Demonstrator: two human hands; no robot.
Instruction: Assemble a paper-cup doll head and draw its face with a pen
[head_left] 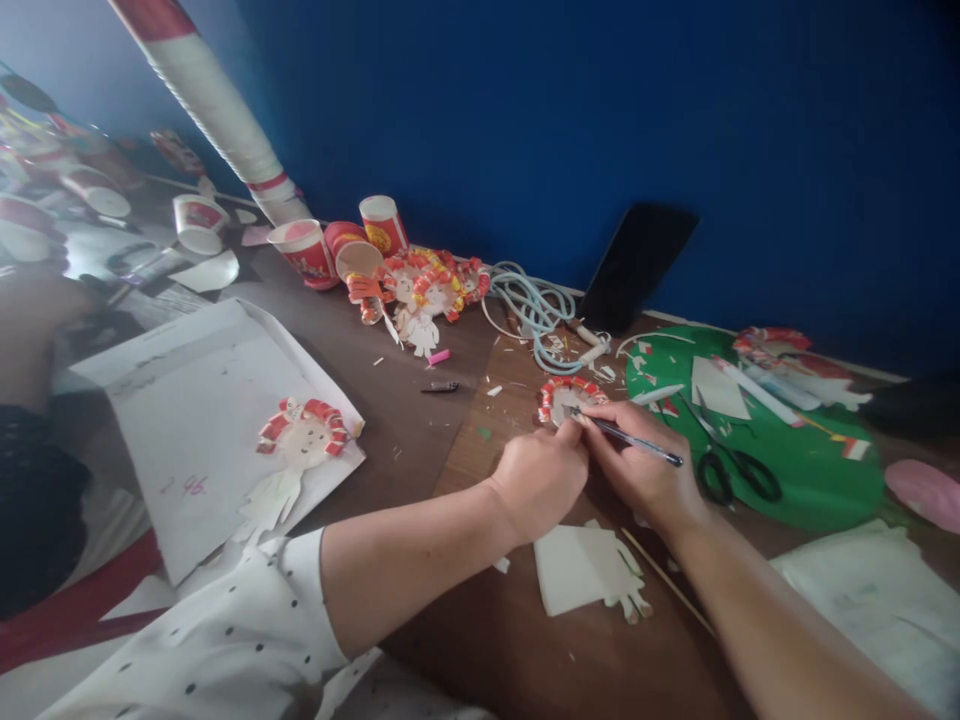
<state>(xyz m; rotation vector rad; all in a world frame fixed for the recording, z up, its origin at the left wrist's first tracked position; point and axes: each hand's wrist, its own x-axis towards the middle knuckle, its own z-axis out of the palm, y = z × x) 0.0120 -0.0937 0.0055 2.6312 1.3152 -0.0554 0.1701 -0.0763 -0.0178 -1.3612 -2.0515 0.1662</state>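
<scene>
My right hand (645,462) is closed around a dark pen (643,443), its tip over a paper cut-out (561,398) with a red-and-white segmented rim. My left hand (541,470) is closed at the near edge of that cut-out and seems to pinch it; the fingertips are partly hidden. Below my hands lies a cream paper piece (581,570) with finger-like strips. A similar paper figure (304,438) with a red curved rim rests on a white envelope (180,450) to the left.
Black-handled scissors (739,478) lie on a green round mat (810,470) at right. Coiled pale cable (532,305), a propped dark tablet (637,262), red paper cups (307,252) and several figures (431,290) stand along the blue wall. Another person's arm (34,330) shows at far left.
</scene>
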